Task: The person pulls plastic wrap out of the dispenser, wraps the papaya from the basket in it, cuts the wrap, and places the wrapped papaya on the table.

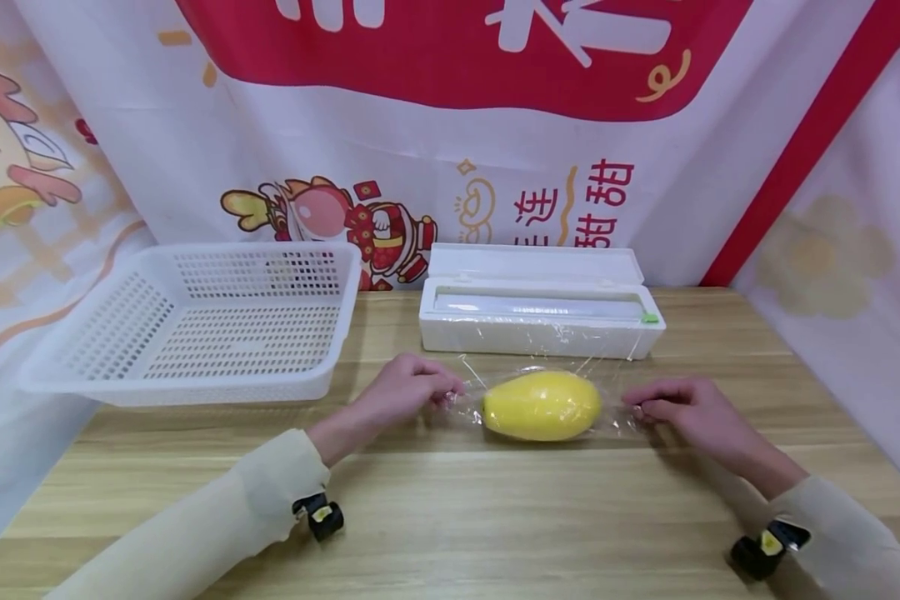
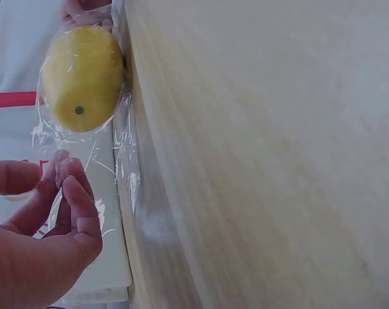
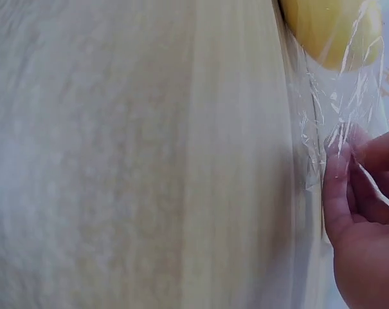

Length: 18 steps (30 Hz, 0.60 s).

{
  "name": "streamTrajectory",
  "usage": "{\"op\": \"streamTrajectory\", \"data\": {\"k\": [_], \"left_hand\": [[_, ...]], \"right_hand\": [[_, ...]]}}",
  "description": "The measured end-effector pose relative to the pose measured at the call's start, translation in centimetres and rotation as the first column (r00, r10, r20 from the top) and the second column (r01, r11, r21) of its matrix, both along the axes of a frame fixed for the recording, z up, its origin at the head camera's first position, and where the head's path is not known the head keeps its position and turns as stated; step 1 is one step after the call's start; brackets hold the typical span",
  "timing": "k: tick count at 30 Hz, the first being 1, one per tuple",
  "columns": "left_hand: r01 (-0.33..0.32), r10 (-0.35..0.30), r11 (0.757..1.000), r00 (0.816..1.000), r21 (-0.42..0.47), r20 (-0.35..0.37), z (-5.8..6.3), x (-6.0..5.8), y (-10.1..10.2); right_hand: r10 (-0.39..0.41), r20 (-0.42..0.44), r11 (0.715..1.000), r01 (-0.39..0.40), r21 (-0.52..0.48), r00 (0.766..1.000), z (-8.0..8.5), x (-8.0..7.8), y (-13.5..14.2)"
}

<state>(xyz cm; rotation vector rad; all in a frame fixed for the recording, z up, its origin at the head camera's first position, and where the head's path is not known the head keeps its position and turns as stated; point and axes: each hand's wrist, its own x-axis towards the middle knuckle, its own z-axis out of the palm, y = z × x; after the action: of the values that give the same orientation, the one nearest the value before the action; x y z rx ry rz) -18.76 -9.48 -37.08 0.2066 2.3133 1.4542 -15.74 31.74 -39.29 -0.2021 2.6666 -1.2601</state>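
Observation:
A yellow, papaya-shaped fruit (image 1: 543, 406) lies sideways in the middle of the head view, covered in clear plastic wrap (image 1: 465, 405). At the fruit's narrower end my left hand (image 1: 407, 387) pinches the gathered wrap between thumb and fingers. My right hand (image 1: 690, 410) pinches the wrap off the broader end. A small dark stem spot shows on the fruit (image 2: 85, 77) in the left wrist view. In the right wrist view, creased wrap (image 3: 339, 96) runs from the fruit to the thumb and fingertips.
Just behind the fruit stands a white wrap dispenser box (image 1: 540, 337), lid raised, a roll inside and a green slider at its right end. A white plastic basket (image 1: 322, 385) with slotted walls sits at the left on the wooden table (image 1: 450, 517). Printed cloth (image 1: 435, 158) hangs behind.

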Motion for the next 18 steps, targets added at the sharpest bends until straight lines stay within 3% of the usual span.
{"op": "streamTrajectory", "data": {"k": [3,7,11,18], "left_hand": [[0.023,-0.023,1.0,1.0,0.0,0.009,0.1,0.0,0.0],[0.064,-0.066,0.997,0.997,-0.044,-0.046,0.2,0.1,0.1],[0.063,-0.073,0.992,0.993,-0.112,-0.088,0.0,0.1,0.5],[0.055,-0.081,0.976,0.99,-0.211,-0.117,-0.6,0.0,1.2]], "right_hand": [[0.005,0.029,1.0,-0.005,-0.005,1.0,0.1,0.1,-0.1],[0.004,0.043,1.0,-0.004,0.015,0.999,0.0,0.3,-0.2],[-0.011,0.061,1.0,0.01,0.015,0.998,-0.1,0.3,-0.3],[-0.027,0.044,0.989,0.02,0.149,0.999,0.1,-0.1,-0.8]]}}
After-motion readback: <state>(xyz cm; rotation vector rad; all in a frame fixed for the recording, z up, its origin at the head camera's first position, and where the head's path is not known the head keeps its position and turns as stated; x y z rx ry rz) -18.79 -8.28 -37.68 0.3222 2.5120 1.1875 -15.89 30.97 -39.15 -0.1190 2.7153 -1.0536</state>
